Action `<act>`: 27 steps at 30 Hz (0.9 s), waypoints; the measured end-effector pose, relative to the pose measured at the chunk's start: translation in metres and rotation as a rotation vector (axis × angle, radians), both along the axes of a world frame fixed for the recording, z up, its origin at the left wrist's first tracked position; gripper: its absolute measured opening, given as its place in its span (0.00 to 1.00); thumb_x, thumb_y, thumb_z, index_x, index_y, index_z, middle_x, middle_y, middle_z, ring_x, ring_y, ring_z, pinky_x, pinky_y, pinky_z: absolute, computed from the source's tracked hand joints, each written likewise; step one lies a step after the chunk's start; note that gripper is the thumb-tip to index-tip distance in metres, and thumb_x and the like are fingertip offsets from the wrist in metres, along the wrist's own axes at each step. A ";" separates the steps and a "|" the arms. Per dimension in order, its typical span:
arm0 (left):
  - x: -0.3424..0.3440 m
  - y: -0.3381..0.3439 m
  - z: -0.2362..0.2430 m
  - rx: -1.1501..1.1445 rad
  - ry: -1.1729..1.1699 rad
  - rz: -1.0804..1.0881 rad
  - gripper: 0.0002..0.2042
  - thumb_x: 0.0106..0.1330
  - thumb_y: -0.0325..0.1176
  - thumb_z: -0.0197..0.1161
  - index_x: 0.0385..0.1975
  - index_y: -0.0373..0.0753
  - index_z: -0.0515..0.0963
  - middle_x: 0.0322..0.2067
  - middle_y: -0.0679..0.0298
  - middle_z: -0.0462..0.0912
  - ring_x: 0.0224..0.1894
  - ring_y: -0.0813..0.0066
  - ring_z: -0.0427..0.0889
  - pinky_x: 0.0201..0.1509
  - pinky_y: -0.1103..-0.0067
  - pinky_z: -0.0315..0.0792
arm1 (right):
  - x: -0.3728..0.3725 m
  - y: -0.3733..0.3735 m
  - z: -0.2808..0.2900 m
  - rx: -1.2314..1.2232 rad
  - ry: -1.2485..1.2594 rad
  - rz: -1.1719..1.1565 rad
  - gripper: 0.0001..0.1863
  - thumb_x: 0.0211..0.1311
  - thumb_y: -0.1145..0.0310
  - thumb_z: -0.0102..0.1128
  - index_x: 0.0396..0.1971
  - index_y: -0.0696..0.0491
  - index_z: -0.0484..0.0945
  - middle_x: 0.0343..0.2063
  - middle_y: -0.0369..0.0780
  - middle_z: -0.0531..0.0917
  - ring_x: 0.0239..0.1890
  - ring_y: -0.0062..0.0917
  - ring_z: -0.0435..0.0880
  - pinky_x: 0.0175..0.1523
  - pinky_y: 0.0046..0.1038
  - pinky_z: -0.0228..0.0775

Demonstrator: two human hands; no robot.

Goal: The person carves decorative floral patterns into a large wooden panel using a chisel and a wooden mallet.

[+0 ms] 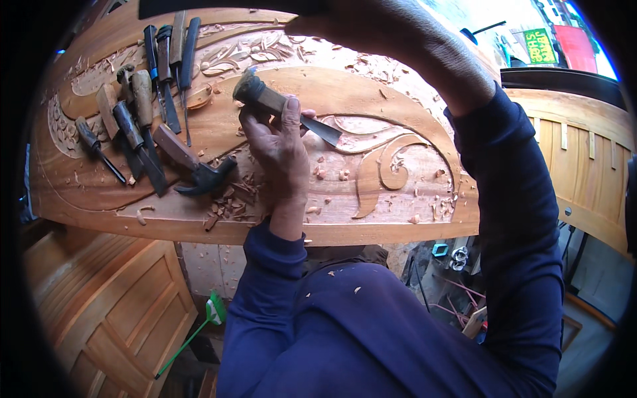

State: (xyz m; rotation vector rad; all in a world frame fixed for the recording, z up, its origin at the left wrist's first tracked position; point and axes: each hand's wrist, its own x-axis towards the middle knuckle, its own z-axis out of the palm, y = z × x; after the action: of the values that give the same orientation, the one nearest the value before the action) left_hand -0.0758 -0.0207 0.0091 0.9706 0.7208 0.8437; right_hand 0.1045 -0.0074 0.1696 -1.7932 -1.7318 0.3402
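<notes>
Gripping: we see the left hand (282,149) pinching a chisel (271,101) between thumb and fingers, over the middle of the carved panel (318,83); whether the blade (324,131) touches it, we cannot tell.
Right hand (371,25): raised over the panel's top edge, fingers cut off; we cannot tell its grip.
Dark shape (219,6): beside that hand, too cropped for us to name.
Hammer (210,178): lying toward the panel's lower edge.

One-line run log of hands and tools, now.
left hand: holds chisel; right hand: at top edge, grip unclear; hammer: on carved panel; wood chips: scattered
</notes>
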 end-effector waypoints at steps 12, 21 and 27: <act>0.000 -0.022 0.004 0.097 -0.007 0.070 0.24 0.75 0.29 0.67 0.62 0.34 0.62 0.50 0.56 0.79 0.41 0.66 0.89 0.44 0.75 0.87 | -0.010 0.009 -0.025 0.233 -0.170 0.089 0.31 0.63 0.82 0.61 0.65 0.40 0.78 0.41 0.46 0.82 0.41 0.37 0.86 0.43 0.42 0.78; 0.002 -0.026 -0.013 0.098 0.020 0.125 0.22 0.76 0.29 0.67 0.60 0.35 0.62 0.48 0.56 0.79 0.39 0.68 0.88 0.43 0.77 0.83 | -0.017 0.010 -0.025 0.049 -0.131 0.128 0.33 0.64 0.85 0.56 0.67 0.42 0.77 0.43 0.49 0.80 0.51 0.40 0.82 0.51 0.44 0.73; -0.019 -0.021 0.015 -0.268 0.010 0.091 0.24 0.75 0.35 0.68 0.64 0.40 0.64 0.45 0.59 0.81 0.36 0.67 0.89 0.38 0.71 0.89 | -0.030 0.007 0.008 -0.437 -0.416 0.188 0.32 0.64 0.81 0.58 0.67 0.37 0.78 0.40 0.47 0.82 0.39 0.38 0.88 0.41 0.43 0.77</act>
State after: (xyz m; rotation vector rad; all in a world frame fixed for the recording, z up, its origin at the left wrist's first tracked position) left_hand -0.0946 -0.0420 0.0246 0.7067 0.8678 0.7981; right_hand 0.0740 -0.0001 0.1775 -2.1237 -2.2622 0.4804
